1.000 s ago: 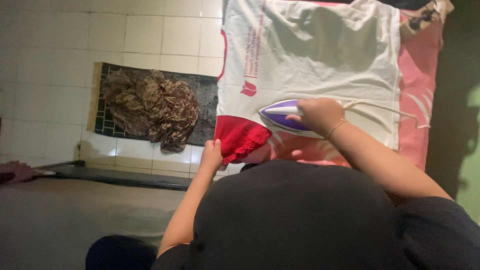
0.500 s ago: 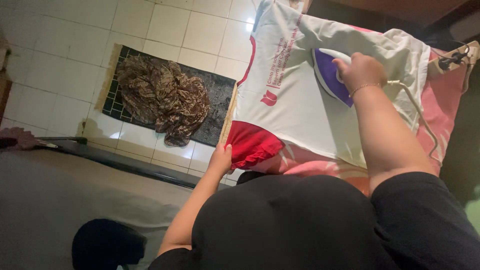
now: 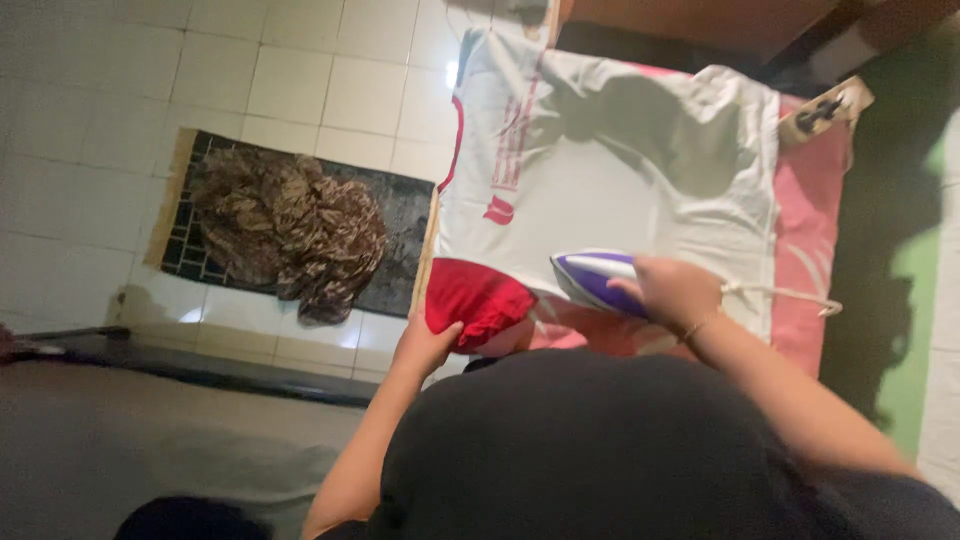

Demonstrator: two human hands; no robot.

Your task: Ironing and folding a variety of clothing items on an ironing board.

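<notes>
Purple-and-white electric iron point(image 3: 592, 278) on white T-shirt with red sleeve point(image 3: 610, 190), near hem; long axis level, tip pointing 9 o'clock. Right hand point(image 3: 675, 290) wrapped round handle; left hand point(image 3: 425, 343) pinching red sleeve at 8 o'clock. Half-second earlier, iron sat near collar, toward 1 o'clock.

no packages, labels, signs or screens in view.

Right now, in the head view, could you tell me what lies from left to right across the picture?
Brown patterned cloth on the dark mat → left hand on the red sleeve → purple iron → right hand → pink pad.
</notes>
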